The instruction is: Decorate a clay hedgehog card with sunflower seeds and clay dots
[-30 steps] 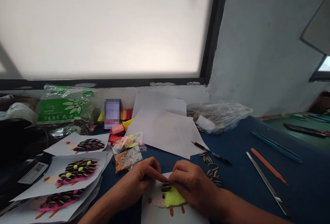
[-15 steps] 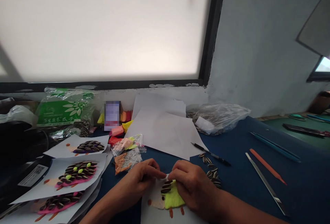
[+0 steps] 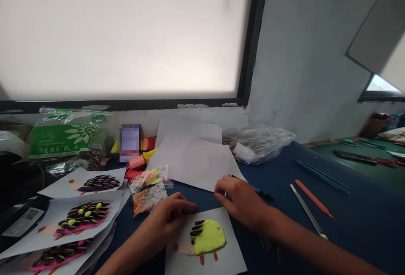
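A white card lies in front of me, bearing a hedgehog picture with a bright yellow-green clay body, a beige snout and orange feet. Several dark sunflower seeds stick into the body's left edge. My left hand rests over the card's upper left edge, fingers curled and thumb side low; anything inside is hidden. Beyond the card's upper right corner, my right hand hovers over the table by the black pen, fingers bent and loosely apart, with nothing visible in them. Its forearm covers most of the loose seeds.
Cards with seed hedgehogs are stacked at the left. Behind stand clay packets, a green seed bag, white paper sheets and a clear plastic bag. Flat tools lie on the right.
My right hand has left the clay body and moved up and right, off the card. My left hand has drawn slightly left. The view has shifted a little to the right.
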`<state>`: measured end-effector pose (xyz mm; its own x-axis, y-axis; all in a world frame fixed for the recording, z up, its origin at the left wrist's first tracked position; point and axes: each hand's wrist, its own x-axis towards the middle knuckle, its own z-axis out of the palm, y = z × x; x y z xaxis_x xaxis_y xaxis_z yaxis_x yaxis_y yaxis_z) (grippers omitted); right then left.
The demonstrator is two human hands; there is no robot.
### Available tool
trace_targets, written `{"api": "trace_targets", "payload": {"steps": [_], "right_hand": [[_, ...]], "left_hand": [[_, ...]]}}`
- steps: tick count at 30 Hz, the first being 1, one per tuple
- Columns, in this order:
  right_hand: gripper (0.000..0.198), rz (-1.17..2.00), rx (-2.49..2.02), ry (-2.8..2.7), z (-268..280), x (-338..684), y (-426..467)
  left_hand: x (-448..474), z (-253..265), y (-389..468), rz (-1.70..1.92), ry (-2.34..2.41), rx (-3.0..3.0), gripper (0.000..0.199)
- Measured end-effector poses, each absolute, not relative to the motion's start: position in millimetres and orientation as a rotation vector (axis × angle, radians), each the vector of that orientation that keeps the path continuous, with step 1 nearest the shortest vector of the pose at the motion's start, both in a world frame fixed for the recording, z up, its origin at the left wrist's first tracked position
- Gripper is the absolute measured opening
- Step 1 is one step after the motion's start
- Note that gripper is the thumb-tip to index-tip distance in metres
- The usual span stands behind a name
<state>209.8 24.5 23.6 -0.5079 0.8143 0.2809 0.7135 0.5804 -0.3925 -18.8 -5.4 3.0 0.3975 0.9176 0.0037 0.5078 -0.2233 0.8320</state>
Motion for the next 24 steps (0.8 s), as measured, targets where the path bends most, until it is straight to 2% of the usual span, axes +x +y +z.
{"api": "trace_targets", "payload": {"steps": [4,6,9,13,18,24], "right_hand": [[0.015,0.357,-1.418,-2.278,40.2,224.3,39.4],[0.021,0.447,-1.373,-2.183,37.5,223.4,41.3],[0.03,0.852,-1.168,-1.8,24.2,216.0,41.8],[0.039,0.933,-1.112,-1.617,11.8,211.2,45.4],[0.041,1.087,-1.035,-1.386,15.2,213.0,50.0],[0.039,1.33,-0.942,-1.113,30.0,211.1,48.9]], "left_hand": [[-13.6,0.5,-5.5,0.673,1.301,1.916,0.028],[-12.7,-1.7,-5.1,0.685,1.305,1.928,0.027],[-12.5,-3.3,-4.6,0.704,1.305,1.935,0.027],[-12.2,-2.7,-4.9,0.705,1.299,1.931,0.028],[-15.5,-2.0,-3.9,0.681,1.288,1.878,0.028],[-19.4,24.2,-3.6,1.034,1.193,1.818,0.026]]}}
